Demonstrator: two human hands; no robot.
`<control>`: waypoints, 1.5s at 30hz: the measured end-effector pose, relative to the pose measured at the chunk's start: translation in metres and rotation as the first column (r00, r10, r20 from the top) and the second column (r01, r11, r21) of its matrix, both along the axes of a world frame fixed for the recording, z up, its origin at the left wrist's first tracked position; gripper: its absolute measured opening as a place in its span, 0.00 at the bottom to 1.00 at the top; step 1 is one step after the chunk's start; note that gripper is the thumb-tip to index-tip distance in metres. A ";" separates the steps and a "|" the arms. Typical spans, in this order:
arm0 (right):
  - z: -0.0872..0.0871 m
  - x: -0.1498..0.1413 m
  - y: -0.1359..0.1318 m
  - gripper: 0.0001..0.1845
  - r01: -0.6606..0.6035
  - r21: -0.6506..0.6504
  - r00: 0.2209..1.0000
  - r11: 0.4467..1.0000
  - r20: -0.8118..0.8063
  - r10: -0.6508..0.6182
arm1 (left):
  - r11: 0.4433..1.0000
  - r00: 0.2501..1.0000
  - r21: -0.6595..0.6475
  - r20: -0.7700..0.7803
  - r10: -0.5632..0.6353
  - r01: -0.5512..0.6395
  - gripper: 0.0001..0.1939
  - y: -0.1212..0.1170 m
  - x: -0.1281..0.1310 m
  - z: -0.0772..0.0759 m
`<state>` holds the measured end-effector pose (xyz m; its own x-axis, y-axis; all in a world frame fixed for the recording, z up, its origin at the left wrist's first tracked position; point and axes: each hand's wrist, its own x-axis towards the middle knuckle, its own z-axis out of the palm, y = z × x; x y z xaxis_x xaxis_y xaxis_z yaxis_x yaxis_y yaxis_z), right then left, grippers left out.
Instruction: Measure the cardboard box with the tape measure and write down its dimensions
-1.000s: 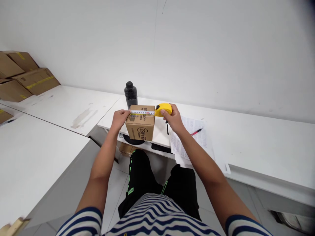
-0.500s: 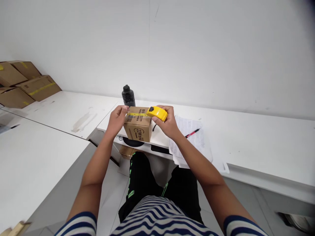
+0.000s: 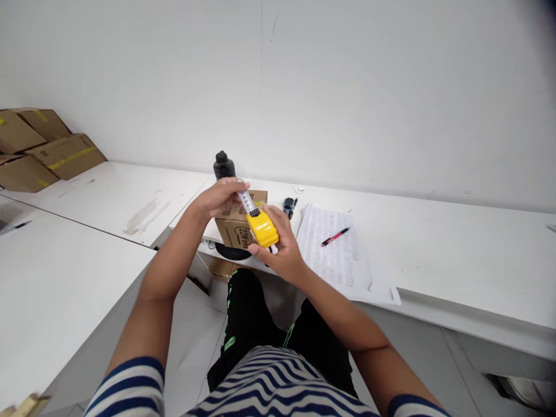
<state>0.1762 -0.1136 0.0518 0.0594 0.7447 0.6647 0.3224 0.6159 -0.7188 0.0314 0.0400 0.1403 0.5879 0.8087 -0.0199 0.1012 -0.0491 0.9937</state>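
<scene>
A yellow tape measure [image 3: 263, 228] is gripped in my right hand [image 3: 284, 249], tilted above the near right part of a small cardboard box [image 3: 234, 227]. My left hand [image 3: 222, 197] pinches the end of the short pulled-out blade [image 3: 247, 201], which slants up and left from the case. The box sits at the front edge of the white table, with dark print on its front and yellow tape on top. Both hands and the tape measure cover part of it.
Behind the box stands a dark bottle [image 3: 223, 165]. A wristwatch [image 3: 289, 205] lies right of the box, beside written sheets [image 3: 321, 255] with a red pen [image 3: 335, 237] on them. Larger cardboard boxes [image 3: 65, 156] are stacked at the far left.
The tape measure has come off the box top and turned, its blade now slanting toward my left hand. My right hand moved nearer and left, uncovering the watch and pen.
</scene>
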 end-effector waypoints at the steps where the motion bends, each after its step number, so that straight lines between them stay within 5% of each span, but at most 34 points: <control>1: -0.004 -0.006 -0.004 0.41 -0.024 -0.030 1.000 0.999 -0.002 0.024 | 0.999 0.999 0.012 0.014 0.052 -0.052 0.16 0.012 0.005 0.002; 6: -0.023 -0.031 -0.005 0.44 -0.180 -0.161 0.983 0.970 -0.063 0.172 | 0.963 0.981 0.245 -0.125 0.145 -0.111 0.17 0.067 0.028 -0.007; 12: -0.019 -0.047 0.020 0.44 0.016 -0.214 0.999 0.977 0.040 -0.008 | 0.804 0.896 0.593 -0.379 0.233 0.041 0.19 0.097 0.034 -0.048; 16: -0.014 -0.049 0.031 0.43 0.088 -0.198 0.989 0.976 0.133 -0.062 | 0.824 0.882 0.560 -0.426 0.203 0.081 0.19 0.097 0.031 -0.059; 24: -0.014 -0.047 0.041 0.38 0.171 -0.211 0.960 0.962 0.254 -0.115 | 0.906 0.915 0.424 -0.370 0.162 0.010 0.18 0.089 0.028 -0.059; 33: -0.018 -0.046 0.043 0.39 0.206 -0.165 0.947 0.965 0.280 -0.154 | 0.900 0.904 0.436 -0.386 0.182 0.005 0.17 0.083 0.030 -0.056; 37: -0.015 -0.044 0.041 0.39 0.127 -0.186 0.955 0.974 0.287 -0.070 | 0.887 0.896 0.460 -0.411 0.171 0.042 0.19 0.080 0.031 -0.054; 42: -0.026 -0.038 0.042 0.38 0.048 -0.083 0.971 0.995 0.236 -0.027 | 0.783 0.959 0.601 -0.097 0.267 -0.158 0.19 0.056 0.031 -0.036; 45: -0.039 -0.037 0.044 0.42 0.131 -0.032 0.991 0.991 0.029 -0.131 | 0.813 0.971 0.541 0.033 0.238 -0.217 0.20 0.020 0.034 -0.017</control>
<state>0.1395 -0.0696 0.0125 0.1403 0.7540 0.6417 0.4181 0.5423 -0.7287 0.0654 0.0605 0.1233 0.3929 0.8075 0.4399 0.2098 -0.5444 0.8121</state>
